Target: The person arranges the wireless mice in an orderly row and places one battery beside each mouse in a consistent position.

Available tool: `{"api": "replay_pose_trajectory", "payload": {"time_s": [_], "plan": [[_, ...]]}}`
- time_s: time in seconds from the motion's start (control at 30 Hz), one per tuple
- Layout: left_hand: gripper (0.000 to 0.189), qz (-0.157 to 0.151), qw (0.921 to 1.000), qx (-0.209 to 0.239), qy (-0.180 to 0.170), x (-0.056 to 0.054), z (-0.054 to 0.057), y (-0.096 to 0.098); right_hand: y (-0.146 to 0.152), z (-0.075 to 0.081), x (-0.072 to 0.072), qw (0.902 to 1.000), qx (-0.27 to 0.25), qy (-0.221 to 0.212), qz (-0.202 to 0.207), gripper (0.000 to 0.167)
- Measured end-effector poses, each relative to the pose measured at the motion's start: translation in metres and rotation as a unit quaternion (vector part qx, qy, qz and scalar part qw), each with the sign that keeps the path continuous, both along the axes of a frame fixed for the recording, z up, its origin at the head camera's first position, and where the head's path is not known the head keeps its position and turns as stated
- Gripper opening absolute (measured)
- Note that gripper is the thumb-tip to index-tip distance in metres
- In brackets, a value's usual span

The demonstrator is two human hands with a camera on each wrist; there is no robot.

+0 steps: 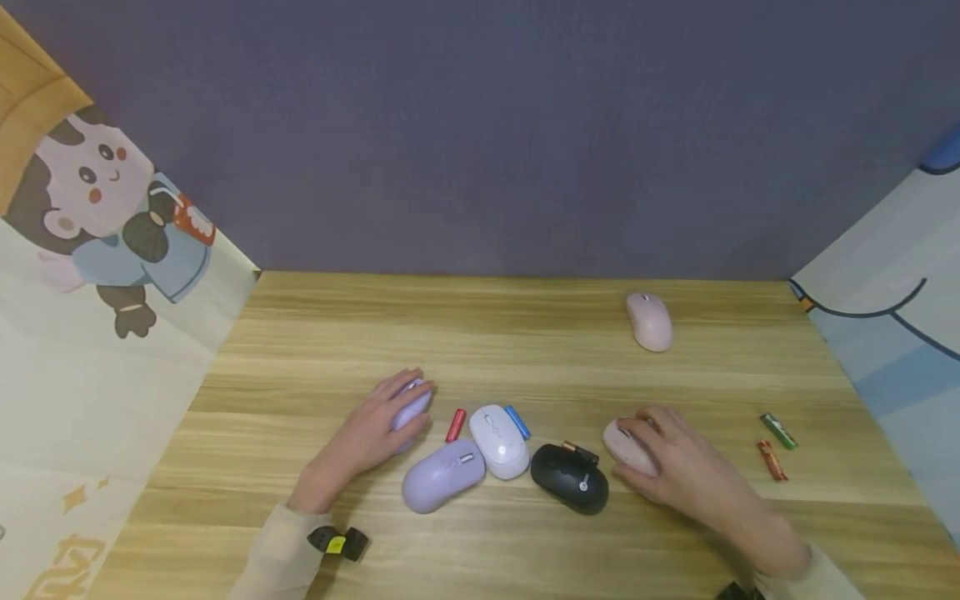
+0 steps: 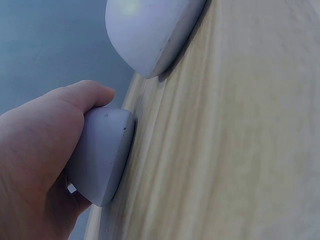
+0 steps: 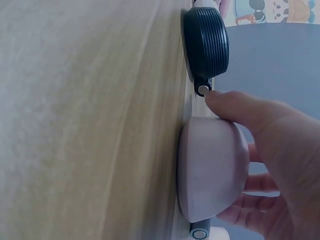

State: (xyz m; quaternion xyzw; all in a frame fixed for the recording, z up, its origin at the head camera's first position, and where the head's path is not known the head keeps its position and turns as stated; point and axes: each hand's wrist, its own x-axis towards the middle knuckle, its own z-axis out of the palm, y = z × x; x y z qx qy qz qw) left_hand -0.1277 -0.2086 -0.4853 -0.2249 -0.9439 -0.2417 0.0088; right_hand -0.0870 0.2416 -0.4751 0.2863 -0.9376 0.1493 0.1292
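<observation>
My left hand [image 1: 375,421] holds a small lilac computer mouse [image 1: 411,407] flat on the table, with thumb and fingers on its sides. In the left wrist view, the thumb lies along one side of this mouse [image 2: 102,150]. Pale pink and rounded, another mouse [image 1: 628,450] sits under my right hand [image 1: 675,467], which grips it with the thumb on the near side and fingers on the far side. Between the hands are a larger lilac mouse [image 1: 442,477], a white mouse [image 1: 501,442] and a black mouse [image 1: 570,479].
Near the white mouse lie a red battery [image 1: 456,425] and a blue battery [image 1: 518,422]. A black-and-copper battery [image 1: 581,452] touches the black mouse. Green [image 1: 779,431] and orange-red [image 1: 772,461] batteries lie at right. Farther back rests a pink mouse [image 1: 649,322], before a dark wall [image 1: 517,142].
</observation>
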Motion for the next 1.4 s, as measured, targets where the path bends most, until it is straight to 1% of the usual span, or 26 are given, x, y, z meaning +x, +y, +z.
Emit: {"api": "replay_pose_trajectory", "payload": {"time_s": [0.17,0.33,0.57,0.73,0.97,1.13,1.3,1.4], "plan": [[0.056,0.000,1.0000,-0.003,0.000,-0.001,-0.001,-0.001,0.000,-0.002,-0.001,0.9999,-0.004,0.014,0.006,0.060],[0.056,-0.001,1.0000,-0.004,0.001,-0.001,-0.001,-0.001,-0.002,-0.004,-0.002,0.9996,-0.012,0.021,0.012,0.058],[0.055,0.001,1.0000,0.001,-0.003,-0.001,0.000,0.000,-0.003,-0.003,0.000,0.9998,-0.018,0.010,0.006,0.056],[0.056,0.001,1.0000,0.000,-0.005,-0.001,-0.001,0.000,-0.003,0.004,-0.003,0.9992,-0.036,0.008,0.013,0.058],[0.056,0.002,1.0000,-0.004,-0.008,-0.003,-0.002,0.000,0.001,0.020,-0.021,0.9957,-0.076,0.039,0.035,0.061],[0.056,0.000,0.9999,-0.005,-0.009,-0.003,-0.003,-0.001,0.005,0.030,-0.034,0.9954,-0.087,0.034,0.021,0.058],[0.056,0.001,0.9999,-0.004,-0.010,-0.003,-0.002,0.000,0.010,0.030,-0.045,0.9959,-0.087,0.025,0.004,0.057],[0.056,0.002,1.0000,-0.003,-0.009,-0.003,-0.001,0.000,0.012,0.028,-0.051,0.9955,-0.092,0.025,0.002,0.057]]}}
